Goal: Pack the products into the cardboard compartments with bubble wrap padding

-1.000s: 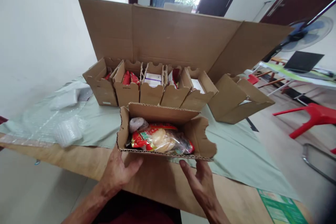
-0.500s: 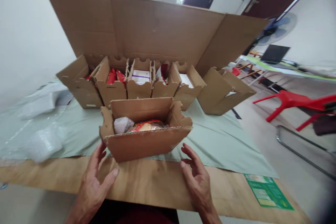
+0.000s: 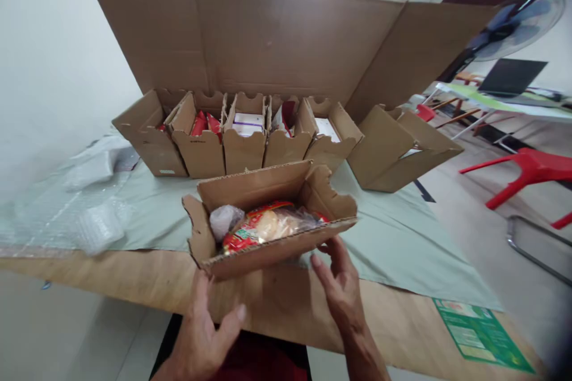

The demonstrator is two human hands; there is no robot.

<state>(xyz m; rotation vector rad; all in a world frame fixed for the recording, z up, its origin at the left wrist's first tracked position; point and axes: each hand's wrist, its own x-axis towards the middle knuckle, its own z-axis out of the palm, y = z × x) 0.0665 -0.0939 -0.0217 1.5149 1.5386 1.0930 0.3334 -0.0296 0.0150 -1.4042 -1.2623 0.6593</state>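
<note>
One brown cardboard box [image 3: 272, 256] is right in front of the person, near the edge of the pale green cloth [image 3: 393, 244]. Its top has no lid, and it sits a bit crooked, with the right end farther away. I cannot tell if its bottom is flat on the wooden surface [image 3: 120, 268]. Inside are a small wrapped lump [image 3: 224, 222] at the left end and a shiny red and clear snack bag [image 3: 268, 226] beside it.

The left hand [image 3: 203, 330] is by the near left corner, fingertips at the box and thumb spread far out. That grip is loose and let go. The right hand [image 3: 342, 292] is by the right end. Its fingertips go behind the box, so I cannot tell if that grip holds it.

Six more brown boxes [image 3: 245, 152] stand behind in a row. The one on the far right leans. Red packs [image 3: 205, 125] show in the second from the left. Behind them is a big cardboard sheet [image 3: 290, 41]. Bubble wrap [image 3: 98, 226] lies to the left, and a green paper [image 3: 482, 336] lies to the right.
</note>
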